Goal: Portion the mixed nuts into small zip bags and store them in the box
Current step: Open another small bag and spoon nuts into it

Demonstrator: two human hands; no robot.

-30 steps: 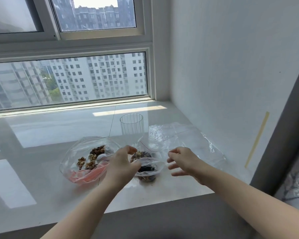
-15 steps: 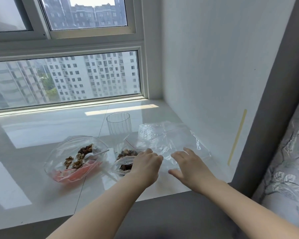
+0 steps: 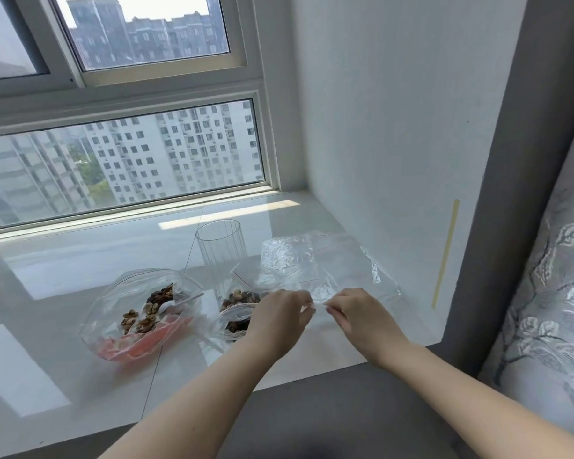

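- While both hands work at the near edge of the window ledge (image 3: 63,260), the step in hand appears to be picking up and opening a fresh zip bag from the clear pile; nothing in view can be identified as the storage box.
- Large open bag of mixed nuts (image 3: 140,313): lies well to the left of the left fingers, mouth held wide, a white scoop (image 3: 176,304) resting inside on the nuts. It is the supply and needs no handling during this step.
- Pile of empty zip bags (image 3: 312,260): lies flat just beyond both sets of fingers, reaching to the right past the right hand. Sheets overlap, so lift one only.
- Clear ribbed glass (image 3: 220,241): stands upright beyond the left fingers, apart from them. Keep the lifted bag clear of it.
- Small filled bags (image 3: 237,304): two portions of nuts lie just left of and partly under the left hand, touching one another. Whether they are sealed cannot be told.
- Left hand (image 3: 279,316): fingers curled, tips pinching a thin edge of clear film.
- Right hand (image 3: 358,313): fingers likewise curled, pinching the same film just opposite the left tips.
- Judgement: a good opening calls for each pinch to hold one wall only, close to the zip, then part gently; gripping both layers will keep it closed.
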